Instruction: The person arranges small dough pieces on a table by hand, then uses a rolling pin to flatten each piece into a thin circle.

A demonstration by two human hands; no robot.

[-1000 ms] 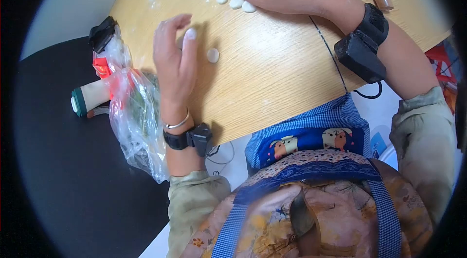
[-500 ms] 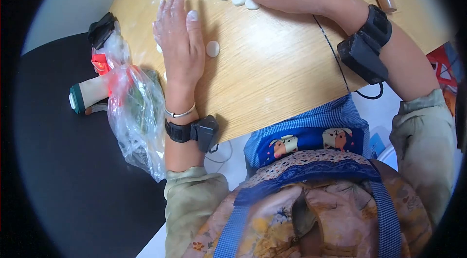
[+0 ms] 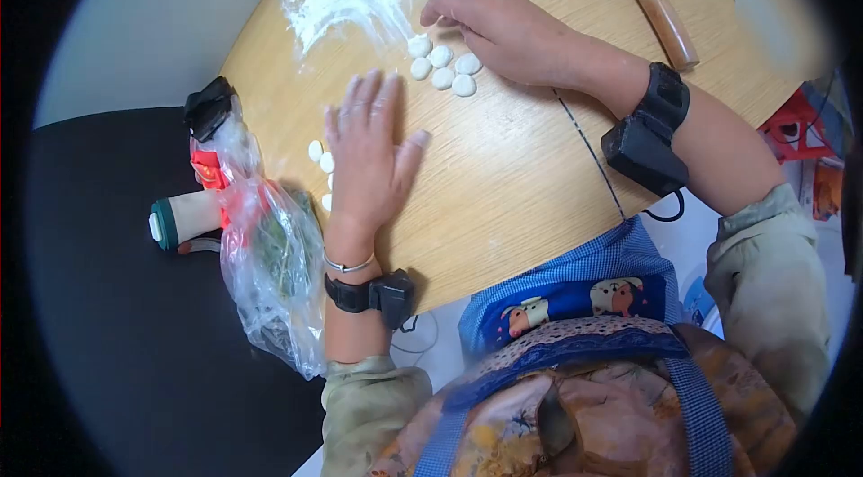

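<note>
Small dough rounds [image 3: 442, 79] lie by the right end of the flour [image 3: 328, 5], the right hand [image 3: 508, 32] farther right of it, fingers curled, whether holding anything I cannot tell, and the left hand [image 3: 367, 158], straight-fingered, nearer the person than it, beside other rounds [image 3: 315, 151].

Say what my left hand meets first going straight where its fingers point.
Your left hand would likely first meet the smeared white powder on the pale wooden table; its height above the surface is unclear.
</note>
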